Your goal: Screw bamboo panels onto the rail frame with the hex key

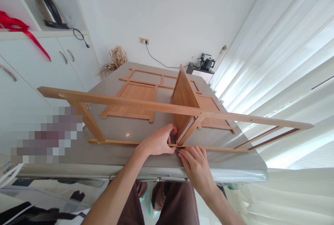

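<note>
A long wooden side frame (125,102) stands on its edge across the near side of the table. One wooden panel (184,91) meets it upright near its middle. My left hand (159,139) is closed round the lower rail at that joint, its fingers against the panel's bottom corner and its thumb on the near side. Just right of it, my right hand (194,160) pinches at the near face of the lower rail. A small, dark, metallic-looking bit shows by its fingertips, too small to name. In the upper rail above sits a round metal fastener (201,113).
Flat on the grey table (130,159) lie a left panel (135,96), a right panel (215,108) and another open frame (146,75). Dried plants (116,58) stand behind. An electric kettle (49,11) sits on the left shelf; curtains (287,61) hang right.
</note>
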`<state>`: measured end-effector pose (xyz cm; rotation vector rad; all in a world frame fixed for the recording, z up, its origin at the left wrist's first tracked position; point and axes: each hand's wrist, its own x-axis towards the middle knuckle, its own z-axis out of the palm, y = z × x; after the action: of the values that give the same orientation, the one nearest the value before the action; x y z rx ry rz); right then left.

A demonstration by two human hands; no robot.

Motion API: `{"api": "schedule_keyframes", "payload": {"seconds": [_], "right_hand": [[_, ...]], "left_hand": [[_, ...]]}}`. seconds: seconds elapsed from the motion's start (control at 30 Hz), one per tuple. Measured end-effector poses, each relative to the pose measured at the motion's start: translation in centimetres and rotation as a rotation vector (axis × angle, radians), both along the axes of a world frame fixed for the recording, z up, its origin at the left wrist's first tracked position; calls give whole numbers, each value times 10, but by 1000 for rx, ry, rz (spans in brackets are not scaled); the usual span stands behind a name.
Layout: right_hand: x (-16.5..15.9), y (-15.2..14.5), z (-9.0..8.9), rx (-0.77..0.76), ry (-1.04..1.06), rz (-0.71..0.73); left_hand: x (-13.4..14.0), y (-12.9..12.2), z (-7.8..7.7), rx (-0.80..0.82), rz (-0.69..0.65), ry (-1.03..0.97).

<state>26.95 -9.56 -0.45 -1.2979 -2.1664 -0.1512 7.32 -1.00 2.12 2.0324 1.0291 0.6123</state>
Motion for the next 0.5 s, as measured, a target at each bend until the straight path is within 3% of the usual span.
{"api": "schedule_keyframes", "payload": {"seconds": [0.5], "right_hand": [[5, -4, 1, -74, -54, 69]], "left_hand": [[0, 1, -3, 2, -8, -3]]}}
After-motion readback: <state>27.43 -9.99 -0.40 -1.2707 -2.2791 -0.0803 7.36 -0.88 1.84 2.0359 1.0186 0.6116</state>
